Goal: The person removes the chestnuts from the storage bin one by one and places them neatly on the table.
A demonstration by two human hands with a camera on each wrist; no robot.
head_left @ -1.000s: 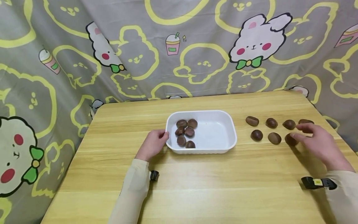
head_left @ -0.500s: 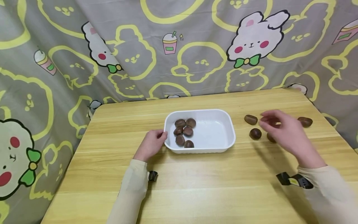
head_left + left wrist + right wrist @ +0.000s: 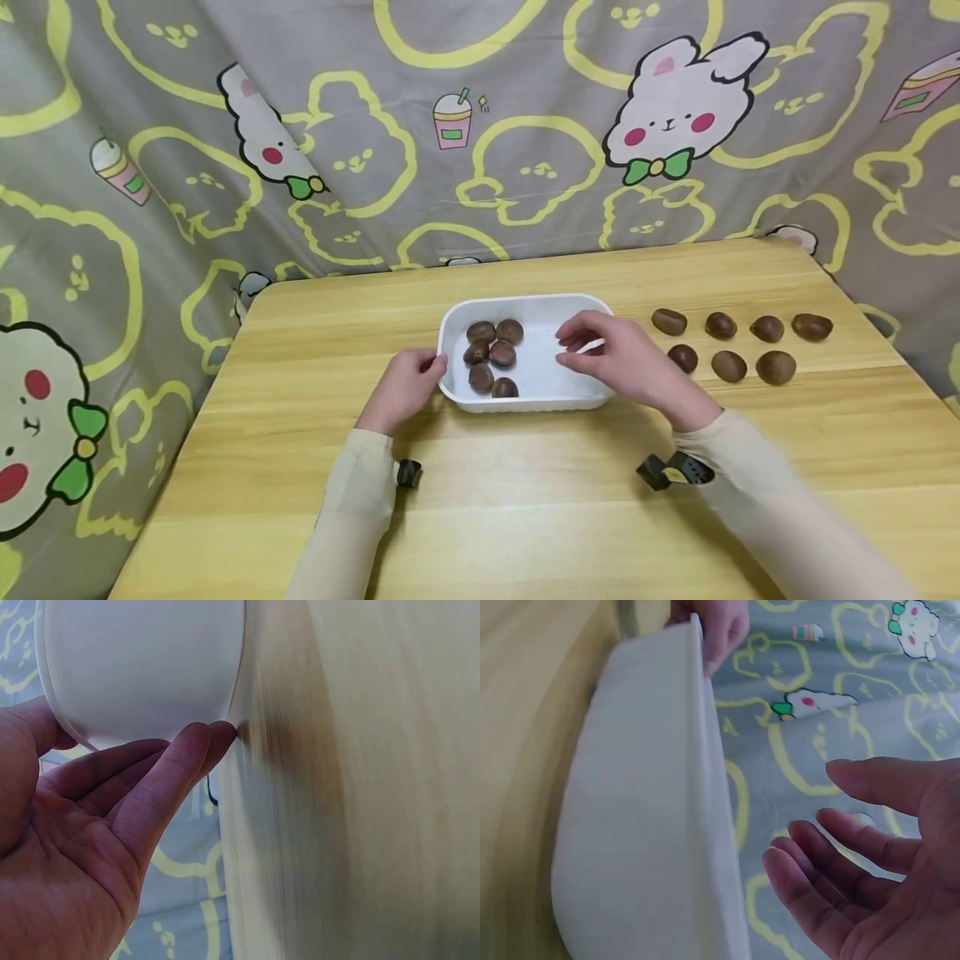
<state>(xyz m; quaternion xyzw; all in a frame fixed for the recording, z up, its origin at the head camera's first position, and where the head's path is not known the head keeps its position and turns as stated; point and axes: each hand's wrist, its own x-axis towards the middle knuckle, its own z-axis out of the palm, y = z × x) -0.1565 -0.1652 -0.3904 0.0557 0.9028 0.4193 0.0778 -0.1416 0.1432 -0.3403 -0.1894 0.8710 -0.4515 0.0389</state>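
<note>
Several brown chestnuts lie together in the left half of a white plastic tray. My left hand holds the tray's left end. In the left wrist view its thumb is at the rim and its fingers are curled against the outer wall. Over the right end of the tray hovers my right hand, thumb and fingers apart. Nothing is between them in the right wrist view, where the hand is beside the tray's rim. More chestnuts lie on the table to the right, in two rows.
The wooden table has its far edge close to a grey curtain with yellow outlines and rabbit faces. A black strap device is on the right wrist, and another black device on the left.
My right hand has swept left from the chestnuts on the table to over the tray's right end. My left hand stays on the tray, and the chestnuts lie as before.
</note>
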